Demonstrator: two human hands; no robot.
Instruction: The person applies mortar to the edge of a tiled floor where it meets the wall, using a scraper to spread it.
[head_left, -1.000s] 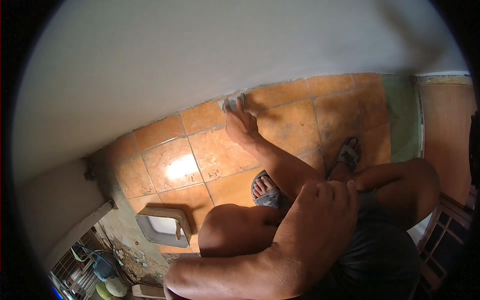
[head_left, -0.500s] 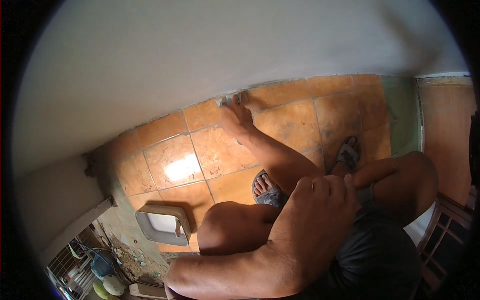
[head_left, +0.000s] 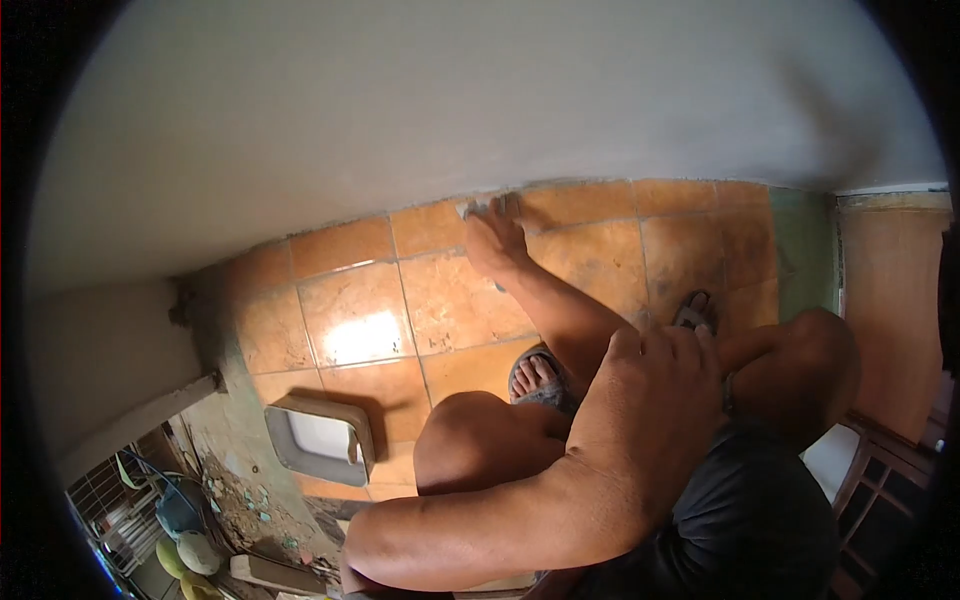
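My right hand (head_left: 493, 238) reaches forward between my knees to the foot of the white wall (head_left: 480, 100). It presses a small grey pad (head_left: 487, 208) against the joint where the wall meets the orange tiled floor (head_left: 355, 320). My left hand (head_left: 655, 385) lies with curled fingers over my right arm near my right knee (head_left: 820, 345) and holds nothing. I am squatting, with my left knee (head_left: 470, 440) low in the middle and a sandalled foot (head_left: 535, 378) beside it.
A beige rectangular tray (head_left: 320, 440) lies on the floor at the lower left, by rubble (head_left: 255, 500) and a wire rack (head_left: 120, 500) with small items. A green strip (head_left: 800, 240) and a wooden door (head_left: 890, 290) are at the right. A wooden frame (head_left: 880, 480) stands behind my right side.
My right hand stays at the wall's foot with the pad, shifting only slightly along the joint. The view has tilted, so the floor sits a little lower. My left hand keeps its place.
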